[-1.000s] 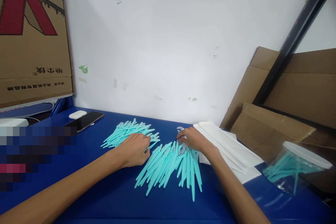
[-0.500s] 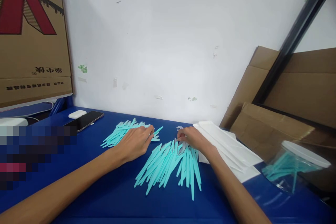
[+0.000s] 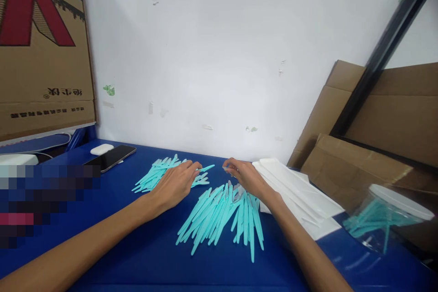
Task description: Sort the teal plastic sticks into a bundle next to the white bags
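Towards the back edge of the blue worktop, the left hand grips a slim turquoise plastic stick, its long axis pointing rightward at the right hand, which apparently pinches a small translucent piece.

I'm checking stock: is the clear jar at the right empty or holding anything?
Not empty: the jar holds teal sticks, seen through its clear wall.

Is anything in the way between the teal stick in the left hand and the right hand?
Nothing visible stands between the teal stick, in the left hand, and the right hand. The nearer stick pile lies lower in the picture, outside that gap.
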`<state>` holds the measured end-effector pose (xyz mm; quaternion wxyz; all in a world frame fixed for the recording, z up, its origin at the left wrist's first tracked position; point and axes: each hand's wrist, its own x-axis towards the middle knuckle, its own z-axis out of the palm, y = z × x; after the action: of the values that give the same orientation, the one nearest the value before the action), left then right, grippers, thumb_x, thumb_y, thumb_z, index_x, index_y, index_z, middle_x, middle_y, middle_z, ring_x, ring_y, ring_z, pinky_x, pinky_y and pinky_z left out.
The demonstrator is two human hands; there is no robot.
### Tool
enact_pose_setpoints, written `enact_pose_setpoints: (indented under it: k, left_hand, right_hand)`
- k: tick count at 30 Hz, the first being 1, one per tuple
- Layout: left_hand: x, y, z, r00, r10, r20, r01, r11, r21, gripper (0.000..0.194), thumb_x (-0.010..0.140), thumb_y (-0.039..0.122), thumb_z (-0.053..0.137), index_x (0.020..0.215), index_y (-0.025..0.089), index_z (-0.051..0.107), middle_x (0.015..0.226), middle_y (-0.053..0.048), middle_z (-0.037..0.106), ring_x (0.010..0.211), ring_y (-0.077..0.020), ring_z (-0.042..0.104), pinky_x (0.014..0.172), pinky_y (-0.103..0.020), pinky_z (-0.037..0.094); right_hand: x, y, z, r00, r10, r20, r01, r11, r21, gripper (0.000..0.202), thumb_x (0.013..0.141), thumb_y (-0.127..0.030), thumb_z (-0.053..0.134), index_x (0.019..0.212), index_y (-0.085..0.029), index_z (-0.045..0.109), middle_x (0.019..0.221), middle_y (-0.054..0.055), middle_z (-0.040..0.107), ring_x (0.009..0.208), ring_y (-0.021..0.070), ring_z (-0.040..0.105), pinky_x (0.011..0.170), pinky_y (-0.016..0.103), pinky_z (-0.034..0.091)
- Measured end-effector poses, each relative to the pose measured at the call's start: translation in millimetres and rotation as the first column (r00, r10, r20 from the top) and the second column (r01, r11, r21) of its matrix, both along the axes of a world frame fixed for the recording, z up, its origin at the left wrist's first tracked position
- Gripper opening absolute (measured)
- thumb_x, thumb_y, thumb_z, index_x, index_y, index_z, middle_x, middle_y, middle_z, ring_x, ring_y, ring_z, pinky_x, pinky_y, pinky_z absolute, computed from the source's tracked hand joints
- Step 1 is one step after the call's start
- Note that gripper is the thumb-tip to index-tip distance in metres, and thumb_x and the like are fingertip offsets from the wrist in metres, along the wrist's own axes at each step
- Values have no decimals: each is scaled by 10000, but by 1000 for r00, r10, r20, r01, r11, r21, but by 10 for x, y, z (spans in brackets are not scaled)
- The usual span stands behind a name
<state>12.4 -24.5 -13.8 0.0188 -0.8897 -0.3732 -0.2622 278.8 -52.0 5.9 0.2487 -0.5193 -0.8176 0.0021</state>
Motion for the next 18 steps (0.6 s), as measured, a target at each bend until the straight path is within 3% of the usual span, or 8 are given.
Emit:
enact_pose_setpoints:
  k: [2, 6, 18]
  left_hand:
    - [2, -4, -11, 1000, -15, 0, 15, 1000, -1, 347, 1019, 337, 269, 1233, 240, 525, 1095, -78, 640, 976, -235, 627, 803, -351, 485]
    - [9, -3, -25, 998, -43, -38, 44, 999, 12, 352, 1018, 311, 261, 1251, 247, 517, 1100, -83, 615, 904, -218, 624, 726, -321, 475]
    - [5, 8, -28, 997, -65, -47, 64, 998, -11, 370, 1027, 330, 236, 1251, 253, 520, 1084, -73, 595, 887, -203, 616, 732, -315, 463]
  right_hand:
    - [-63, -26, 15, 993, 64, -94, -65, 998, -10, 218, 980, -293, 476, 1181, -292, 560, 970, 3, 693, 843, 154, 643, 701, 249, 442]
    - [-128, -42, 11, 976, 116, -186, -127, 991, -45, 245, 947, -286, 547, 1191, -303, 565, 958, -10, 704, 850, 153, 655, 734, 256, 474]
    - [-144, -54, 29, 938, 107, -330, -116, 993, -8, 169, 922, -320, 590, 1082, -285, 630, 949, -11, 740, 899, 172, 695, 789, 279, 508]
